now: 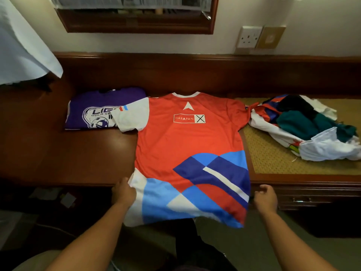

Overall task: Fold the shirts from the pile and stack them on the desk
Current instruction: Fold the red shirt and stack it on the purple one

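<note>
A red jersey (185, 137) with white sleeves and blue, white and navy shapes near its hem lies spread flat on the dark wooden desk (88, 149), its hem hanging over the front edge. My left hand (124, 193) grips the jersey's lower left edge. My right hand (265, 198) hovers just right of the lower right hem, fingers loosely curled, holding nothing. A folded purple shirt (91, 110) lies at the back left, partly under the jersey's left sleeve. The pile of unfolded shirts (304, 128), white, teal and dark, sits at the right.
The pile rests on a woven tan mat (273, 159) set into the desk. A white cloth (23, 45) hangs at the far left. A framed mirror (136, 26) and wall sockets (259, 37) are on the wall behind. Drawers (304, 200) sit under the desk's right side.
</note>
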The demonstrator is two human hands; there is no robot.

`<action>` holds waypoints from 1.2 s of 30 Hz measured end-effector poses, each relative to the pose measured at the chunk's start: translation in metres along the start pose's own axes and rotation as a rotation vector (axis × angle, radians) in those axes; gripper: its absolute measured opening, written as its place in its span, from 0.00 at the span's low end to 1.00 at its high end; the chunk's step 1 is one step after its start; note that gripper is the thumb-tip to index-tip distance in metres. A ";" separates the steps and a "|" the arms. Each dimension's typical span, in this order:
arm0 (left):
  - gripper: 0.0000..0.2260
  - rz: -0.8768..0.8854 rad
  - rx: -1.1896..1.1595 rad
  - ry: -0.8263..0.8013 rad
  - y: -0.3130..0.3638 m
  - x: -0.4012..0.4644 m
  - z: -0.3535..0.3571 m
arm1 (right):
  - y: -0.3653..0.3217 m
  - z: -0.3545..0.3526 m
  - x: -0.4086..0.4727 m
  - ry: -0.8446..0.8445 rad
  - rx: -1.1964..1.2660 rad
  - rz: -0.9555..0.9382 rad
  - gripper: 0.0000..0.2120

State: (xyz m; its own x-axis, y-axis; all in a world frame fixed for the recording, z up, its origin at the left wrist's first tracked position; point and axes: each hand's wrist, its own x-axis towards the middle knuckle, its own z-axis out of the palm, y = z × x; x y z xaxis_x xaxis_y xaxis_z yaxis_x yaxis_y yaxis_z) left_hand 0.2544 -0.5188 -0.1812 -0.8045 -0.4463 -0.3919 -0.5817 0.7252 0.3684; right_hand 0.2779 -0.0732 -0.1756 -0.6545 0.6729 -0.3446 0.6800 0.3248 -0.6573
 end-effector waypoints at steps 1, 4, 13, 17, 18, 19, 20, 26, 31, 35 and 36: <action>0.22 0.042 0.075 -0.027 0.002 -0.004 0.004 | -0.003 0.001 -0.002 -0.024 -0.041 -0.025 0.15; 0.22 0.165 0.087 -0.070 0.015 -0.018 0.011 | -0.021 0.011 -0.019 -0.148 -0.105 -0.168 0.13; 0.18 0.284 -0.049 -0.056 0.061 -0.020 0.003 | -0.082 0.064 -0.053 -0.388 -0.169 -0.403 0.16; 0.17 0.306 -0.136 -0.065 0.074 0.007 -0.002 | -0.107 0.089 -0.047 -0.436 -0.167 -0.432 0.15; 0.16 0.301 -0.154 -0.071 0.077 0.015 -0.004 | -0.114 0.096 -0.043 -0.445 -0.175 -0.439 0.15; 0.16 0.299 -0.170 -0.070 0.081 0.024 -0.007 | -0.121 0.104 -0.038 -0.452 -0.180 -0.446 0.15; 0.16 0.294 -0.178 -0.071 0.086 0.032 -0.009 | -0.128 0.112 -0.033 -0.461 -0.183 -0.444 0.15; 0.16 0.247 -0.181 -0.081 0.106 0.093 -0.026 | -0.180 0.170 0.009 -0.493 -0.297 -0.529 0.15; 0.14 0.143 -0.205 -0.081 0.107 0.135 -0.040 | -0.226 0.213 0.029 -0.533 -0.435 -0.693 0.17; 0.10 0.002 -0.301 -0.050 0.105 0.161 -0.054 | -0.263 0.242 0.033 -0.591 -0.485 -0.766 0.17; 0.10 -0.044 -0.337 -0.031 0.104 0.169 -0.057 | -0.274 0.250 0.033 -0.603 -0.488 -0.789 0.17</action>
State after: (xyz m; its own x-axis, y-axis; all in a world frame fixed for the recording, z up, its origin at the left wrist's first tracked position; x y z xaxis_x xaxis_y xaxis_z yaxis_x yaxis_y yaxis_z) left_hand 0.0513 -0.5486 -0.1609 -0.7769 -0.4531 -0.4372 -0.6267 0.4895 0.6063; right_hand -0.0127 -0.3061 -0.1742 -0.9252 -0.2299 -0.3020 -0.0292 0.8365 -0.5472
